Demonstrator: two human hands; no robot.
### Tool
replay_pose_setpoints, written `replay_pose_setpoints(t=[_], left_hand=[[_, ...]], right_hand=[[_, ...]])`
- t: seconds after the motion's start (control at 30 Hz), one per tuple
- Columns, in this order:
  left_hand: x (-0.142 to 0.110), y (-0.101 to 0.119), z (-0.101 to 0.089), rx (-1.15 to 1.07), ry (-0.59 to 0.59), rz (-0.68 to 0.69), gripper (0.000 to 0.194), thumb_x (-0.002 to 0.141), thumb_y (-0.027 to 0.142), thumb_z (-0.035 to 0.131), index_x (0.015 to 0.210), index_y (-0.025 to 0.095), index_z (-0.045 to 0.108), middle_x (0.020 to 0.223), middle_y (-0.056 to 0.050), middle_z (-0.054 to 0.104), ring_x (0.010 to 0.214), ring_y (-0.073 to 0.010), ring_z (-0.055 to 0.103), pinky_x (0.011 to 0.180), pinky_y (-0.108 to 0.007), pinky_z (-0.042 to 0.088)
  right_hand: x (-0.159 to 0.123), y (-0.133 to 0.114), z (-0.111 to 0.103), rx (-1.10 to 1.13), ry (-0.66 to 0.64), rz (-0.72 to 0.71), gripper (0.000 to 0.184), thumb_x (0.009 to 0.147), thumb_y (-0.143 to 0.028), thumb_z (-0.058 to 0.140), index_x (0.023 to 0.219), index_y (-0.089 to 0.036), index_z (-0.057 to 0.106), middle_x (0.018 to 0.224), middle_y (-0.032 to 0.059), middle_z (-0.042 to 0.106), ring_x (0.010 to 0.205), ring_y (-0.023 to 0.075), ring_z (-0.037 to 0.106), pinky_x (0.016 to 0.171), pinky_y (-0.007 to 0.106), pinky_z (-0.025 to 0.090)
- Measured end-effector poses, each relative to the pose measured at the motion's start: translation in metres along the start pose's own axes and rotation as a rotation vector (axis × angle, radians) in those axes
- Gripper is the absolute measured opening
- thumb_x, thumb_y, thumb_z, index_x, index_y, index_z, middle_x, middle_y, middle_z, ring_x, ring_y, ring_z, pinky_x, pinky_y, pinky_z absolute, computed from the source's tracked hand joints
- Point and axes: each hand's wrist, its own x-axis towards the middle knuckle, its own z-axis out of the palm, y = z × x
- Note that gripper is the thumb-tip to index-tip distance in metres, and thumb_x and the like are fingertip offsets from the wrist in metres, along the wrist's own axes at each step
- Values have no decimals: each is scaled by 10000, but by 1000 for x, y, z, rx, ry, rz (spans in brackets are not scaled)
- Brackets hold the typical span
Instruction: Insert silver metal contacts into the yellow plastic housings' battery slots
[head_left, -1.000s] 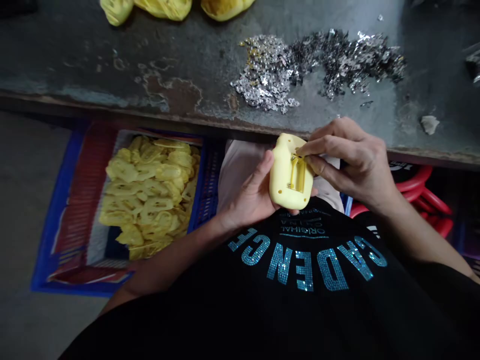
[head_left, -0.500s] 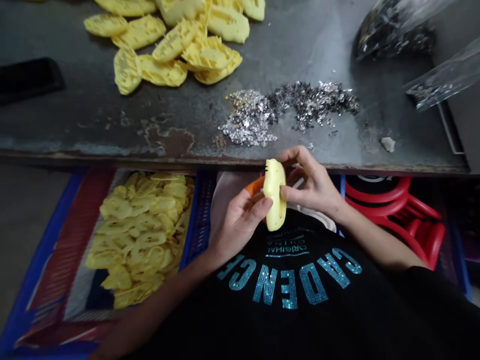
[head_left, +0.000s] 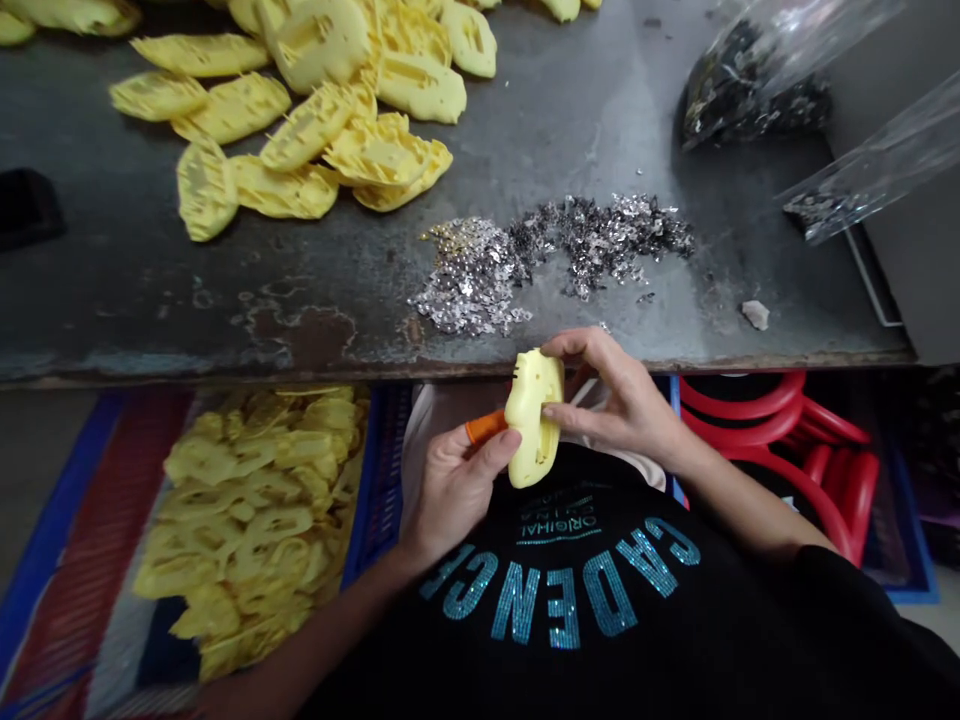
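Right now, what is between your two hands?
A pale yellow moulded plastic piece lies between the left hand and the right hand, touching both, as the head view shows.

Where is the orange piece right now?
In the head view, the orange piece pokes out from the left hand, right beside the yellow plastic piece gripped by the right hand, just below the table's front edge.

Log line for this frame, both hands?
left hand: holds yellow plastic part, orange handle | right hand: grips yellow plastic part | nearby: silver metal flakes on bench
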Motion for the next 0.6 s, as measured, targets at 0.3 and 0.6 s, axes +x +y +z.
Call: replay_pose_setpoints(t=[0.3,0.6], left_hand=[[14,13,1,-250,-83,-41,320,734,488,1145,953,345,960,1105,-52,950,1279,-417,883,1098,-600,747],[16,19,-8,-236,-103,-35,514,825,529,1089,1250,334,875,1374,-69,906,1243,-381,891,1017,-502,766]], right_hand=[[45,47,-49,-774,108,189,83,1064,-311,746,1079,-273,817,1099,92,840,1129,344,718,1002,505,501],[39,49,-53,-827,68,180,144,1098,-337,680,1052,-277,803,1070,88,820,1096,339,681,978,501,472]])
